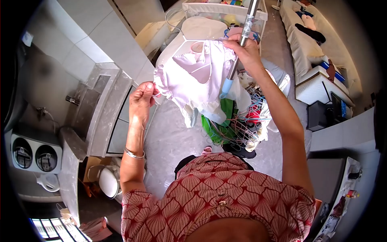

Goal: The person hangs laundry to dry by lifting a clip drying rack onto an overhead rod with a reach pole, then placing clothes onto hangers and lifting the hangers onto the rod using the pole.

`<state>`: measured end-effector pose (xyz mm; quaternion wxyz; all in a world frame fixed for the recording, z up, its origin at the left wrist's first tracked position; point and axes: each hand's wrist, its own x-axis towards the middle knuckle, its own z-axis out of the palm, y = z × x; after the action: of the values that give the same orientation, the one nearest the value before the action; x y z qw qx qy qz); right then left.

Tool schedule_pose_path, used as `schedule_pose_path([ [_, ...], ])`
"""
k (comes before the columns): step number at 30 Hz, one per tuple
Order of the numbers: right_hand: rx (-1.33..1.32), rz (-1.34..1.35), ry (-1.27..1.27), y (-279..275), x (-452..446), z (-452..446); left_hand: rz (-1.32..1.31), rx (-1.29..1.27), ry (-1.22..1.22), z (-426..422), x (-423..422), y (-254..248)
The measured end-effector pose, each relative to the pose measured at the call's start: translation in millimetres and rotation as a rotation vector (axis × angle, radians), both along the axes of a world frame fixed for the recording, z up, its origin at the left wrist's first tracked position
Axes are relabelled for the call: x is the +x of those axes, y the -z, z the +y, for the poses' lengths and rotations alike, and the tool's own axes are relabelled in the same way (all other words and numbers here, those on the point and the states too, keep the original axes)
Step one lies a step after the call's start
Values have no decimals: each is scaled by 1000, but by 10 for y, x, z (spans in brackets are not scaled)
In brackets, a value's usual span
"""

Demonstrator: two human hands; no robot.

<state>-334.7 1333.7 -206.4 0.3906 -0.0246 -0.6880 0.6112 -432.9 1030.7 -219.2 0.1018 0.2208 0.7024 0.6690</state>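
A white garment with ruffled edges hangs on a white wire hanger in front of me. My left hand is closed on the garment's ruffled edge at its left side. My right hand is closed round a metal pole with a light blue end, and its fingers also touch the garment's upper right edge. Below the garment, a heap of wire hangers lies with a green cloth and white cloths.
A stone sink and counter stand at the left, with a two-burner stove below. A white-framed bin holds colourful items ahead. A covered sofa and a black box are at the right.
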Motion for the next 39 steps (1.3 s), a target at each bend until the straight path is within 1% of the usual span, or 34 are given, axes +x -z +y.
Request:
schedule_pose_path([
  [1, 71, -6, 8, -23, -8, 2, -2, 1, 0, -7, -28, 4],
  [3, 204, -16, 16, -38, -35, -23, 227, -18, -22, -70, -118, 30],
  [5, 199, 4, -27, -20, -74, -21, 238, 21, -49, -85, -121, 32],
  [7, 123, -138, -78, -21, -134, -35, 164, 98, -64, -128, -93, -37],
  [8, 114, -202, -101, -64, -132, -52, 171, 97, -75, -159, -103, -46],
  [9, 121, -198, -109, -105, -129, -91, 146, 135, -105, -212, -144, -37],
  [10, 156, -151, -23, -145, -93, -122, 117, 183, -137, -255, -183, -19],
  [11, 199, -101, 55, -215, -63, -185, 122, 173, -171, -344, -253, -23],
  [12, 248, -142, 138, -202, -20, -155, 85, 200, -205, -403, -272, -36],
  [13, 325, 27, 125, -77, -54, -53, 61, 230, -253, -509, -312, -88],
  [14, 344, 4, 206, 0, -54, 5, 58, 247, -279, -659, -375, -112],
  [15, 166, -162, 61, -87, 155, -89, 56, 255, -300, -787, -401, -140],
  [16, 104, -148, 60, 13, 216, -195, 56, 257, -341, -861, -375, -239],
  [17, 123, -124, -8, 145, 266, -258, 74, 263, -380, -913, -376, -267],
  [18, 47, -164, -45, 240, 323, -399, 105, 258, -416, -1003, -400, -306],
  [19, 19, -221, -147, 417, 303, -440, 139, 247, -461, -1097, -467, -340],
  [21, -138, -182, -391, 490, 365, -684, 121, 267, -527, -1218, -405, -506],
  [22, -301, -178, -506, 465, 372, -807, 126, 256, -557, -1294, -411, -562],
  [23, -335, -269, -622, 460, 372, -861, 104, 249, -594, -1352, -329, -686],
  [24, -253, -420, -509, 460, 403, -977, 132, 233, -621, -1432, -287, -791],
  [25, -54, -315, -429, 703, 319, -1014, 151, 219, -648, -1510, -237, -862],
  [26, 80, -306, -349, 709, 245, -1127, 162, 215, -677, -1623, -307, -891],
  [27, 55, -329, -382, 914, 267, -1146, 163, 211, -696, -1707, -259, -945],
  [29, 105, -339, -462, 1305, 329, -1189, 184, 173, -704, -1935, -258, -1030],
  [30, -75, -420, -614, 1220, 469, -1292, 182, 190, -752, -2004, -253, -1097],
  [31, -193, -379, -755, 1343, 517, -1399, 163, 208, -802, -2076, -227, -1113],
  [32, -158, -452, -789, 1340, 588, -1468, 186, 176, -795, -2199, -223, -1114],
  [33, -62, -486, -758, 1553, 581, -1496, 194, 188, -838, -2231, -252, -1087],
  [34, -77, -461, -752, 1716, 653, -1534, 199, 188, -852, -2273, -251, -1085],
  [36, -91, -427, -746, 1731, 720, -1688, 213, 191, -865, -2389, -241, -1115],
  [38, -8, -413, -676, 1692, 771, -1855, 236, 197, -892, -2547, -276, -1152],
  [39, -13, -407, -673, 1756, 755, -1932, 242, 194, -887, -2650, -297, -1204],
])
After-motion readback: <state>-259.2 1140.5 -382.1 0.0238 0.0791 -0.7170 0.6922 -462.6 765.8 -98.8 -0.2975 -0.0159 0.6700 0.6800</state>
